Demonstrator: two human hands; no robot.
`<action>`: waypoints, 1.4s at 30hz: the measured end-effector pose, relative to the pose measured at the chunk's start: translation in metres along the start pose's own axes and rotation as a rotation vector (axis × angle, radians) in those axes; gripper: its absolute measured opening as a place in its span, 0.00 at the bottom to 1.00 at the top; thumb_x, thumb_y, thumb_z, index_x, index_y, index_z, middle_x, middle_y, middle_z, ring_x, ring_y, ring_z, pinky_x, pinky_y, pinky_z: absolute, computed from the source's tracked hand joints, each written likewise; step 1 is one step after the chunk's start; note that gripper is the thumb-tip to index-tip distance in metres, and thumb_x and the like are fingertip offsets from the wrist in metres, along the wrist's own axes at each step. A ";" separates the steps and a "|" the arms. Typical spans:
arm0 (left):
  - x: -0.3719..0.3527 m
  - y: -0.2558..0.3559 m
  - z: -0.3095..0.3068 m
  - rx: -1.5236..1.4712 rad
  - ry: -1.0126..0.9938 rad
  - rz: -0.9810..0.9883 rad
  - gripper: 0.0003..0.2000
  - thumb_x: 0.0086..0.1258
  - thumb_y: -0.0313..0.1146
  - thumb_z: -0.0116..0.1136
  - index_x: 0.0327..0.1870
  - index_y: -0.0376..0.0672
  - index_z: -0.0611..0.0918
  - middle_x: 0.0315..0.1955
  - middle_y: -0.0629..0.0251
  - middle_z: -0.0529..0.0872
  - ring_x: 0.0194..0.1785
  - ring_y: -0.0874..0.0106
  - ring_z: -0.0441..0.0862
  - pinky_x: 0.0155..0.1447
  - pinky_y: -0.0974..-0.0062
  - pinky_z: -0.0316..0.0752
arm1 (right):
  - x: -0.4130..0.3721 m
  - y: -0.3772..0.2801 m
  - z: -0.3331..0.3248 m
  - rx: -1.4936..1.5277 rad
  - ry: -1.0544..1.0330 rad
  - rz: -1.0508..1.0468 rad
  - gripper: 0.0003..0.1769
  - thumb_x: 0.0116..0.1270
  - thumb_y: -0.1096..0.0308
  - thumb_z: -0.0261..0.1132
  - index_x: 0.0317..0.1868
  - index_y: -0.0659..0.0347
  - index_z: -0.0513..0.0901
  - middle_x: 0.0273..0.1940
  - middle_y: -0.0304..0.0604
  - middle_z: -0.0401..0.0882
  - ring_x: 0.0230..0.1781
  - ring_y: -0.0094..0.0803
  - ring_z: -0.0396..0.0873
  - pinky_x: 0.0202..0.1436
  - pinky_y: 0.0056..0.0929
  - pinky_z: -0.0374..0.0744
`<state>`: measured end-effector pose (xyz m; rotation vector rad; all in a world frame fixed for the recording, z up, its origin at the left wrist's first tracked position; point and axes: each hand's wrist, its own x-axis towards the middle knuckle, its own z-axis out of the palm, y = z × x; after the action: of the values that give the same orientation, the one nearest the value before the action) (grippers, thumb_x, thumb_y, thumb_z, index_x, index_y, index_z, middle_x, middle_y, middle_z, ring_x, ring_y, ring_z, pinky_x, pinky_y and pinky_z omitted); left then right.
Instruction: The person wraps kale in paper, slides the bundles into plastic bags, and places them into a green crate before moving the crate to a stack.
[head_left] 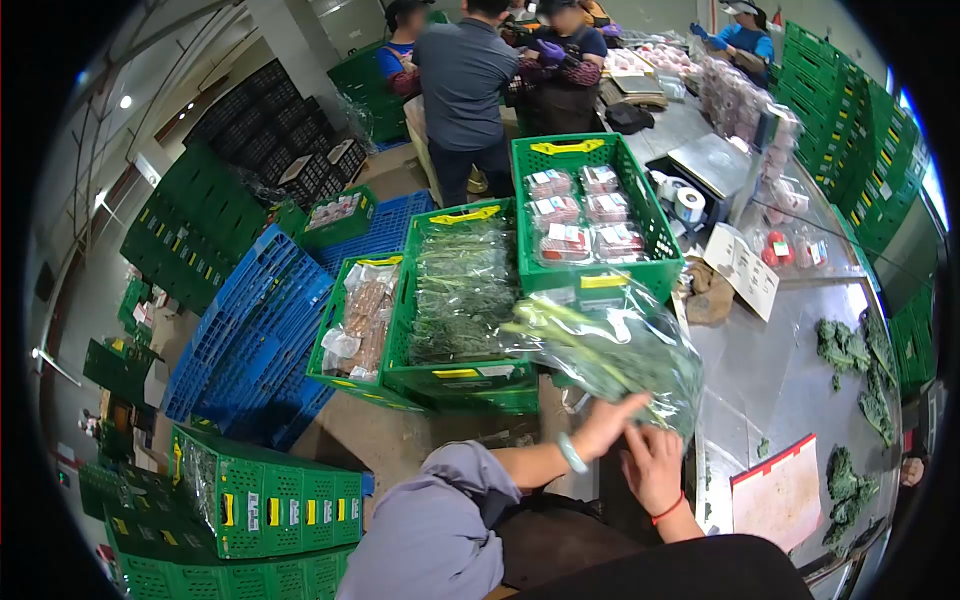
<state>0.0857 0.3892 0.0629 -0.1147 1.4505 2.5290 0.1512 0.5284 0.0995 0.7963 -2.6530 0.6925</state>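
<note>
A clear plastic bag of kale (605, 350) is held out in front of me, its stems pointing left and its leaves toward the right. My left hand (605, 425), with a pale bracelet at the wrist, grips the near end of the bag. Close beside it, my right hand (655, 468), with a red string at the wrist, is closed on the same end. The bag's far end overlaps the edge of a green crate (460, 374) filled with similar bagged greens (460, 285).
A green crate (655, 200) holds packed red produce, and another crate (325, 355) holds brown packages. At right, a metal table (740, 400) carries loose kale leaves (850, 490) and a red-edged sheet (778, 495). Blue pallets (245, 330) lean at left. Several people stand at the back.
</note>
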 end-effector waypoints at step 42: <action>-0.010 0.027 -0.412 -0.781 0.540 -0.170 0.12 0.77 0.40 0.50 0.51 0.42 0.75 0.51 0.57 0.81 0.57 0.66 0.77 0.62 0.65 0.72 | 0.427 -0.054 0.413 0.447 -0.334 -0.114 0.26 0.59 0.63 0.69 0.58 0.56 0.77 0.60 0.52 0.75 0.62 0.51 0.71 0.66 0.42 0.69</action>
<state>0.0710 0.0209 -0.1224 -1.0516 0.4332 2.8717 -0.2159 0.0860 -0.0608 1.2686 -2.7408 1.2426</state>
